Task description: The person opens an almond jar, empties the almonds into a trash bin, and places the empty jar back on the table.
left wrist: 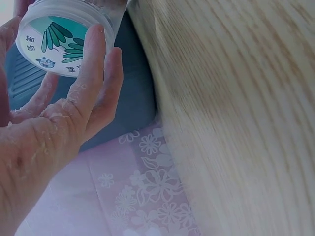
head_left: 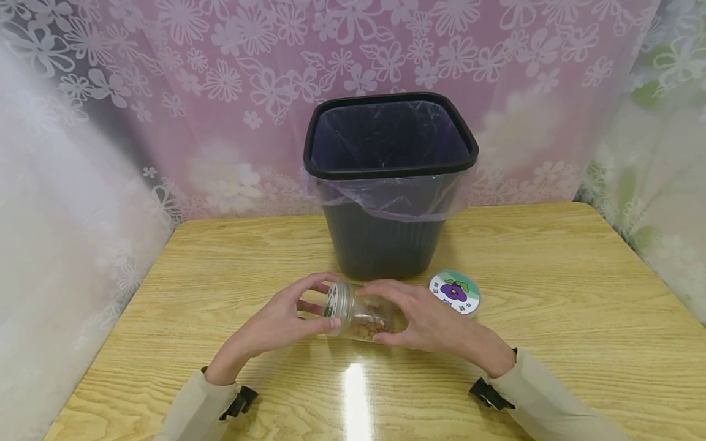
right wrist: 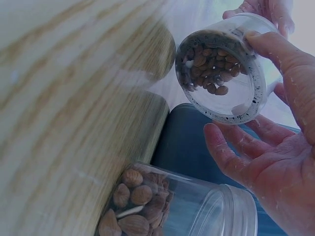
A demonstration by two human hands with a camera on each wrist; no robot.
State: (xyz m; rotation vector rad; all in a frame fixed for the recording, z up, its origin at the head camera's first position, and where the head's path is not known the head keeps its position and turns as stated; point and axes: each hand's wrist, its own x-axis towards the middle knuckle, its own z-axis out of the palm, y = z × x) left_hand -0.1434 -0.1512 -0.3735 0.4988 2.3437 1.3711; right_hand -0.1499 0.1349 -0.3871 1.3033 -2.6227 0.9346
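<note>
A clear plastic jar (head_left: 358, 312) lies tilted on its side between both hands, with small brown nuts (right wrist: 214, 69) gathered along its lower wall. My left hand (head_left: 284, 321) grips the lid end, thumb on the near side and fingers on the far side. That lid (left wrist: 61, 46) carries a round label with green leaves and is on the jar. Around the base end, my right hand (head_left: 421, 318) holds the jar between thumb and fingers. A second clear jar (right wrist: 187, 211), with larger brown nuts inside, stands beside the right hand; its lid (head_left: 455, 293) shows a purple eggplant.
Behind the hands stands a dark bin (head_left: 386, 239) lined with a thin purple bag (head_left: 408, 199). The wood-grain table (head_left: 579, 294) extends to both sides. A pink floral curtain (head_left: 248, 110) hangs along the back edge.
</note>
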